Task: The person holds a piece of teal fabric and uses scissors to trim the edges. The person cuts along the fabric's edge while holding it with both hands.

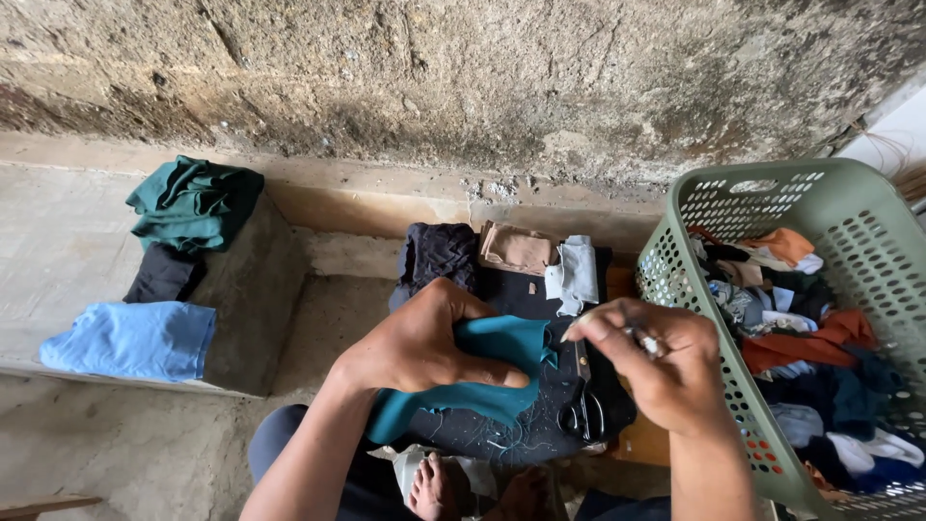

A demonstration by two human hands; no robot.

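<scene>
My left hand (424,340) grips a teal piece of cloth (482,381) and holds it above a dark cloth-covered board (511,425). My right hand (656,362) is closed just right of the cloth's upper corner, pinching a small thin pale object (648,342) between the fingers; I cannot tell what it is. Black scissors (582,410) lie on the dark board below and between the two hands.
A green perforated laundry basket (849,232) full of mixed cloth scraps stands at the right. Folded dark, tan and white cloths (521,253) lie behind the board. On the left ledge sit green (193,201), black and blue (130,338) fabrics. A rough concrete wall runs behind.
</scene>
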